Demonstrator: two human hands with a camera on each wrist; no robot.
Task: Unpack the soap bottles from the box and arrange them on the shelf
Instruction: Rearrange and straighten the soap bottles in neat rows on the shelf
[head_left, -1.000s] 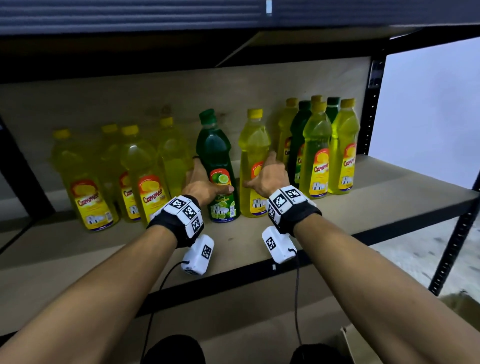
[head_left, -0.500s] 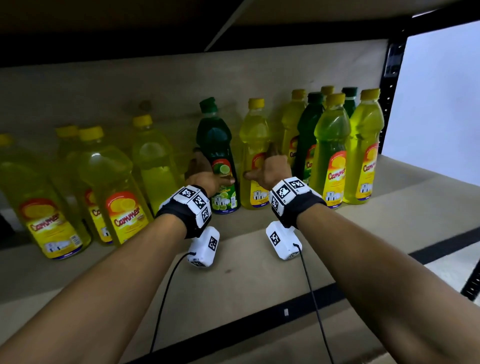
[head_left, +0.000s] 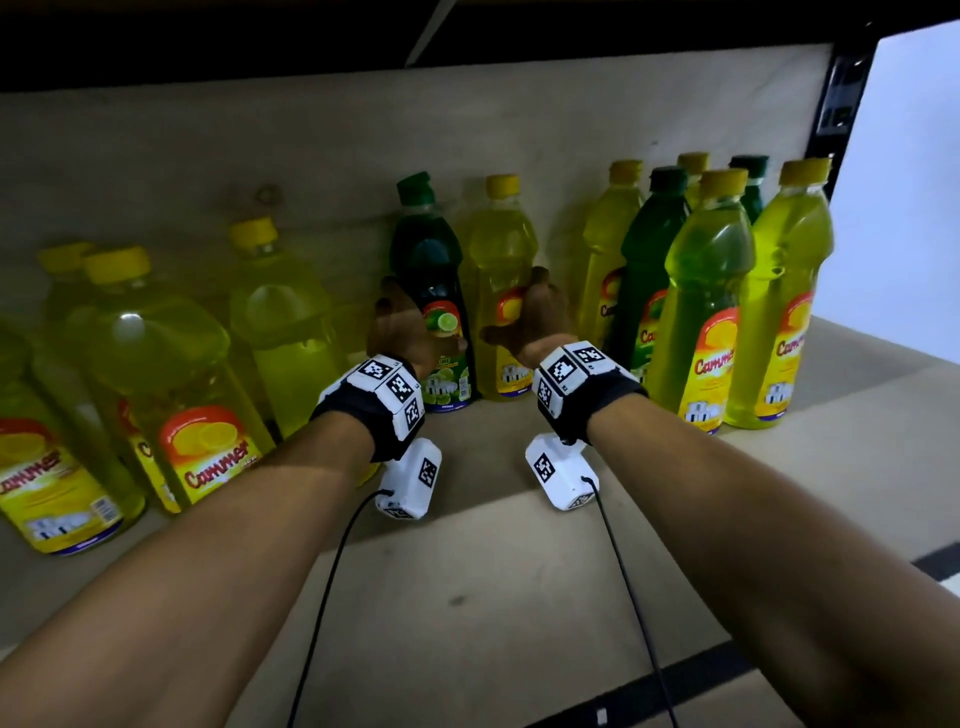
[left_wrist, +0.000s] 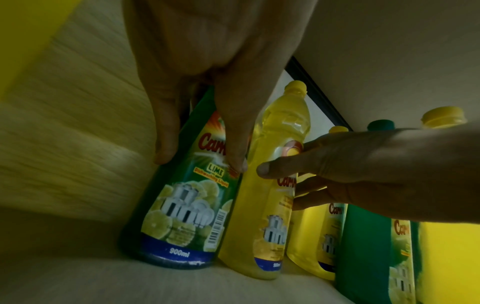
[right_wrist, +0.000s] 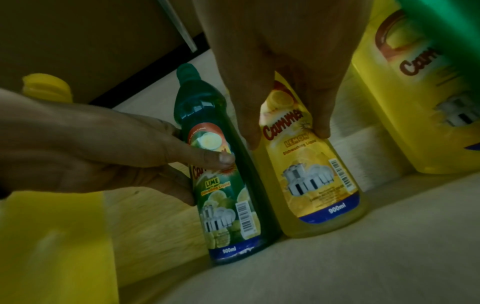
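Note:
A dark green lime soap bottle (head_left: 428, 254) and a yellow lemon soap bottle (head_left: 501, 249) stand upright side by side on the shelf board (head_left: 493, 597), close to the back wall. My left hand (head_left: 397, 332) grips the green bottle (left_wrist: 182, 205) at its label, thumb in front and fingers behind. Around the yellow bottle (right_wrist: 317, 185), my right hand (right_wrist: 287, 135) curls the same way, thumb on the label. The two bottles touch or nearly touch. Both bases rest on the board.
Several yellow and green bottles (head_left: 711, 291) stand grouped at the right, near the black upright post (head_left: 841, 104). More yellow bottles (head_left: 171, 374) crowd the left side. The shelf's black front rail (head_left: 701, 675) runs below my forearms.
Both hands have kept their grip and reached deeper into the shelf, with the two bottles now nearer the back wall. The head view has come closer.

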